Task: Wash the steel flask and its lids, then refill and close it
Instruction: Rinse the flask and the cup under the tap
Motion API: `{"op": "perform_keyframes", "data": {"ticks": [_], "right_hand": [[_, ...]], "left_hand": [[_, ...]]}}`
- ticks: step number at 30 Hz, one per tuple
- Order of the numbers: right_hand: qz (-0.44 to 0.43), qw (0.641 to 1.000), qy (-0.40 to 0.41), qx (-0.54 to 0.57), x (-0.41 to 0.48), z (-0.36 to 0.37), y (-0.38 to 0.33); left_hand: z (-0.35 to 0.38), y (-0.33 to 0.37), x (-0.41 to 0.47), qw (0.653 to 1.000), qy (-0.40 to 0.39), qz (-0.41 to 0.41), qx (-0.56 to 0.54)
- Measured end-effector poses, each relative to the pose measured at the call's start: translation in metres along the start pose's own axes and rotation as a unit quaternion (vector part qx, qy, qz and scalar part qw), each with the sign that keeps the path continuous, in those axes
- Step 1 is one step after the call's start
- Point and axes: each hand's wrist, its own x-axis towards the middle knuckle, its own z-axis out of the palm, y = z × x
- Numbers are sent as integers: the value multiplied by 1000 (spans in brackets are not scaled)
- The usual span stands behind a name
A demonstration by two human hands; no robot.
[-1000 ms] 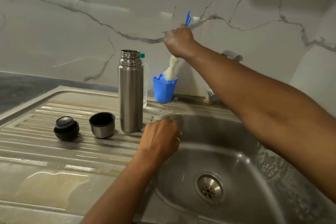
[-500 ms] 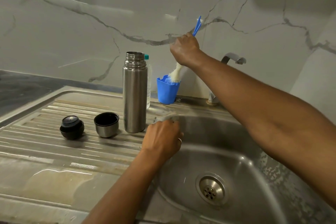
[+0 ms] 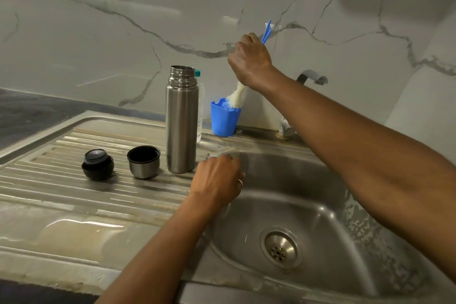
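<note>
The open steel flask [image 3: 182,126] stands upright on the drainboard [image 3: 74,192]. To its left are its steel cup lid [image 3: 143,161], mouth up, and the black stopper [image 3: 98,165]. My right hand [image 3: 250,61] grips the blue handle of a bottle brush [image 3: 237,97]. The brush's white bristles sit at the mouth of a blue holder cup [image 3: 223,121] behind the sink. My left hand [image 3: 217,179] rests on the basin's left rim beside the flask, fingers loosely curled, with nothing seen in it.
The steel basin [image 3: 296,180] with its drain [image 3: 280,247] lies under my right arm. A tap [image 3: 312,75] stands behind the arm. A clear plastic bottle [image 3: 200,106] with a teal cap stands behind the flask. A marble wall backs the counter.
The view has shifted slightly. My right hand stays on the brush handle with the bristles at the blue cup, and my left hand has not moved.
</note>
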Motion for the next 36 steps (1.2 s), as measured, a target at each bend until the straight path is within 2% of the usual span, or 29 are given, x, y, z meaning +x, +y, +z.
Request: {"op": "perform_keyframes", "data": {"ticks": [4, 9, 18, 25, 32, 36], "right_hand": [[18, 999, 24, 16, -35, -14, -4], [37, 989, -5, 142, -97, -30, -23], [120, 928, -111, 335, -180, -26, -63], [156, 870, -128, 450, -219, -20, -75], [133, 830, -105, 532, -212, -35, -80], [149, 779, -81, 603, -190, -40, -91]], "left_hand": [[-2, -1, -1, 1000, -4, -5, 0], [-11, -8, -5, 999, 17, -30, -19], [-30, -15, -29, 992, 19, -110, -61], [-54, -6, -53, 991, 37, -115, -61], [-76, -13, -60, 978, 133, -133, -86], [-85, -32, -45, 956, 198, -179, -123]]}}
